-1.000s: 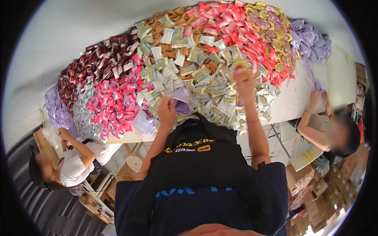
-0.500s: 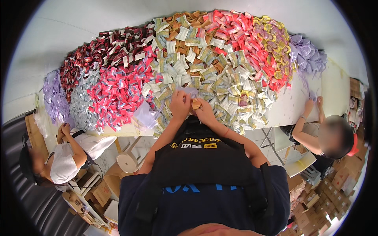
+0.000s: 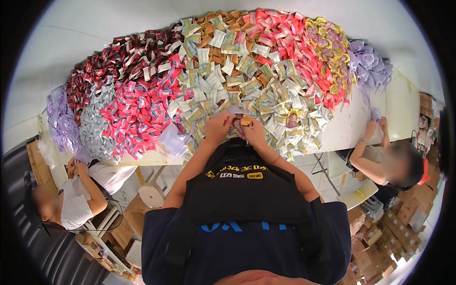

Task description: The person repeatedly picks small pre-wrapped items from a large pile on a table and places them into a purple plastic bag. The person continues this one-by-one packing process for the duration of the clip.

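My left hand (image 3: pixel 217 128) is closed on the edge of a translucent lilac bag (image 3: pixel 233 109) just in front of my chest. The bag's mouth gapes, and pinkish contents show dimly inside. My right hand (image 3: pixel 255 133) pinches a small orange-brown packet (image 3: pixel 246 121) at the right side of the bag's mouth. Behind and around both hands lies a heap of small green-and-white packets (image 3: pixel 266 102). Another lilac bag (image 3: pixel 173 140) lies flat to the left of my left forearm.
Pink packets (image 3: pixel 137 109), silver packets (image 3: pixel 96 128), dark red packets (image 3: pixel 137 57), coral packets (image 3: pixel 280 28) and yellow-edged packets (image 3: pixel 330 45) cover the white table (image 3: pixel 363 121). Lilac bags (image 3: pixel 370 66) are piled at both ends. A person sits at each side, handling a lilac bag.
My right hand has shifted slightly right and up with the orange-brown packet. The bag's mouth has come wider apart, and pinkish contents now show in it.
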Demonstrator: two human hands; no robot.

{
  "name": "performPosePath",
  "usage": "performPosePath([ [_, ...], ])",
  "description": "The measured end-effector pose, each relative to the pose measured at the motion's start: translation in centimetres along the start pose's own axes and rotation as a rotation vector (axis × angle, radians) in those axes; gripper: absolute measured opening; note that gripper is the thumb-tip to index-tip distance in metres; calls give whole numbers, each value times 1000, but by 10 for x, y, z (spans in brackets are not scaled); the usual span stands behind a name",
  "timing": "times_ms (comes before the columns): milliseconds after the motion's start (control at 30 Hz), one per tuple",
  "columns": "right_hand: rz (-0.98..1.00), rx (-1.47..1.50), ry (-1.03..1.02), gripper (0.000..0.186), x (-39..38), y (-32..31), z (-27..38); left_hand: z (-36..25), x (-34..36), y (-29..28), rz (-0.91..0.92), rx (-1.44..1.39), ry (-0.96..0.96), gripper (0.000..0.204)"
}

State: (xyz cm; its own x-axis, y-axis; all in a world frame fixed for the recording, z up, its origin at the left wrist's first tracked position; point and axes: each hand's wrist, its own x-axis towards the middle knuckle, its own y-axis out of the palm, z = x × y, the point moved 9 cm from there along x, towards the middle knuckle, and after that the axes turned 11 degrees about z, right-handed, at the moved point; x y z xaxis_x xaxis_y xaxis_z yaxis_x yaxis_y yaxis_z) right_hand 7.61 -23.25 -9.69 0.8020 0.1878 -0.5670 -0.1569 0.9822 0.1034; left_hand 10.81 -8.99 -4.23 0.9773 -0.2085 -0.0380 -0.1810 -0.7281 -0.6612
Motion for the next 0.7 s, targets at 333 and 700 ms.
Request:
performPosePath([
  [333,381,-132,192,16,41,25,-58,-19,-14,20,-15,-235,77,15],
  [700,500,892,180,46,-3,20,17,17,-6,26,-77,-443,-160,17],
])
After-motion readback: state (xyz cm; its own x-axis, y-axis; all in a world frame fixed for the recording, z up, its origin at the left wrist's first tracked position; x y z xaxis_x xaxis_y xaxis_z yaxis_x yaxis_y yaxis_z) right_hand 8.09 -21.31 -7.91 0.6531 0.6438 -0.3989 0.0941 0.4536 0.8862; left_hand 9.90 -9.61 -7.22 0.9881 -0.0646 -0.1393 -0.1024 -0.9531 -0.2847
